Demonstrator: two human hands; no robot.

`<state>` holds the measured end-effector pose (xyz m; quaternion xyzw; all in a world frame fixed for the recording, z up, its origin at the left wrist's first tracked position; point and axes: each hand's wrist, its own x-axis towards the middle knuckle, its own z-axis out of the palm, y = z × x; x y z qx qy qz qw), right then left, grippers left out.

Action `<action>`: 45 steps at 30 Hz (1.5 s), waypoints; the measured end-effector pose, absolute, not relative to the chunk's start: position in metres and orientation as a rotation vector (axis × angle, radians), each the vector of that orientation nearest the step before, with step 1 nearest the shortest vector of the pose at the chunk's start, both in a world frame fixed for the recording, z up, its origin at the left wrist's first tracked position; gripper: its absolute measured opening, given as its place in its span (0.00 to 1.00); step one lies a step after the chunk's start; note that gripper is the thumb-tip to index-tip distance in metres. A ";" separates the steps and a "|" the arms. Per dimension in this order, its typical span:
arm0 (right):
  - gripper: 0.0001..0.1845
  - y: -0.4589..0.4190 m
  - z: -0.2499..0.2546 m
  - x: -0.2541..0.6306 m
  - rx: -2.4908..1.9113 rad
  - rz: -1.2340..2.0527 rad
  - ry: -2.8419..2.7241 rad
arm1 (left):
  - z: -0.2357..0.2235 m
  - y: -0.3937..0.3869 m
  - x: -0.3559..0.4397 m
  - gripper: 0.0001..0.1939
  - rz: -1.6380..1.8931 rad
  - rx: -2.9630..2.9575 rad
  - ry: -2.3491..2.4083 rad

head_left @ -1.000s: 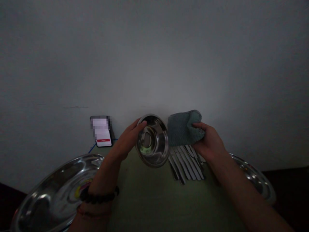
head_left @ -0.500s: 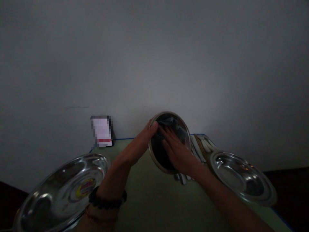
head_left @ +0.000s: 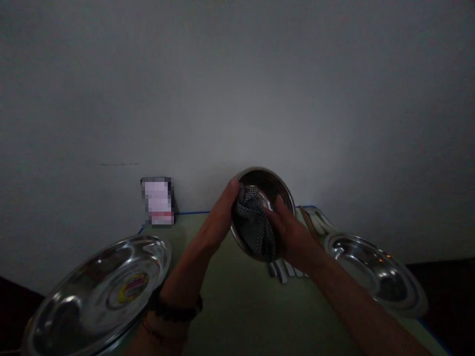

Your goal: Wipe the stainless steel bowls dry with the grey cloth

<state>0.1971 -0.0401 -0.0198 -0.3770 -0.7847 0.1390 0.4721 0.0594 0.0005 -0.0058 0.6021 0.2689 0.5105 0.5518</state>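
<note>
A shiny metal bowl (head_left: 282, 180) is held up above the table, tilted so that its inside faces me. My left hand (head_left: 223, 210) grips its left rim, the thumb over the edge and the other fingers hidden behind. Inside the bowl lies a dark checked cloth (head_left: 256, 225), bunched along the left and lower wall. My right hand (head_left: 291, 232) reaches into the bowl from the right, its fingers curled at the cloth's right edge, thumb raised.
A large oval metal tray (head_left: 74, 301) with a yellow-and-red sticker lies at left. At right is a smaller metal dish (head_left: 401, 296). Cutlery (head_left: 319, 220) lies beside it on the green table (head_left: 237, 306). A phone (head_left: 158, 200) leans against the wall (head_left: 237, 99).
My right hand has moved from flat on the cloth deep in the bowl to the right side, fingers now curled. The cloth has come lower and more into sight.
</note>
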 end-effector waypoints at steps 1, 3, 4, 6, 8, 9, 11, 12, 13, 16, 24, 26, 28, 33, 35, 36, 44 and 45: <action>0.28 -0.039 -0.019 0.199 -0.934 0.368 -1.938 | -0.005 0.000 0.058 0.32 1.202 1.418 0.633; 0.26 -0.038 -0.019 0.201 -0.940 0.430 -1.974 | -0.003 0.000 0.057 0.32 1.187 1.416 0.627; 0.25 -0.037 -0.021 0.202 -0.929 0.405 -2.014 | -0.004 0.000 0.057 0.32 1.184 1.417 0.620; 0.28 -0.036 -0.028 0.199 -0.902 0.288 -2.096 | -0.006 0.001 0.058 0.30 1.191 1.422 0.609; 0.32 -0.036 -0.036 0.196 -0.877 0.175 -2.153 | -0.009 0.001 0.061 0.29 1.197 1.435 0.616; 0.33 -0.037 -0.039 0.194 -0.864 0.147 -2.184 | -0.010 0.000 0.063 0.29 1.197 1.443 0.620; 0.32 -0.040 -0.040 0.191 -0.838 0.137 -2.227 | -0.012 -0.002 0.068 0.28 1.197 1.455 0.614; 0.32 -0.043 -0.039 0.189 -0.827 0.146 -2.234 | -0.012 -0.004 0.070 0.27 1.199 1.457 0.598; 0.31 -0.046 -0.037 0.188 -0.825 0.173 -2.224 | -0.011 -0.006 0.071 0.27 1.204 1.457 0.574; 0.29 -0.055 -0.027 0.183 -0.857 0.296 -2.136 | -0.004 -0.011 0.070 0.26 1.235 1.465 0.543; 0.21 -0.056 -0.029 0.178 -0.847 0.328 -2.248 | 0.007 -0.003 0.046 0.21 1.381 1.434 0.719; 0.21 -0.055 -0.031 0.181 -0.906 0.209 -2.299 | 0.007 -0.002 0.042 0.20 1.434 1.428 0.729; 0.23 -0.053 -0.035 0.185 -1.051 0.071 -2.325 | 0.010 -0.003 0.042 0.19 1.473 1.463 0.718; 0.27 -0.038 -0.049 0.200 -1.477 -0.267 -2.196 | 0.017 -0.008 0.046 0.20 1.518 1.583 0.651; 0.28 -0.031 -0.052 0.208 -1.547 -0.381 -2.138 | 0.017 -0.010 0.050 0.21 1.471 1.589 0.634; 0.29 -0.028 -0.053 0.211 -1.567 -0.429 -2.109 | 0.016 -0.011 0.052 0.21 1.438 1.593 0.628; 0.31 -0.021 -0.052 0.218 -1.602 -0.561 -2.035 | 0.006 -0.010 0.058 0.24 1.271 1.620 0.625; 0.31 -0.022 -0.050 0.217 -1.595 -0.567 -2.034 | 0.006 -0.010 0.058 0.24 1.262 1.614 0.602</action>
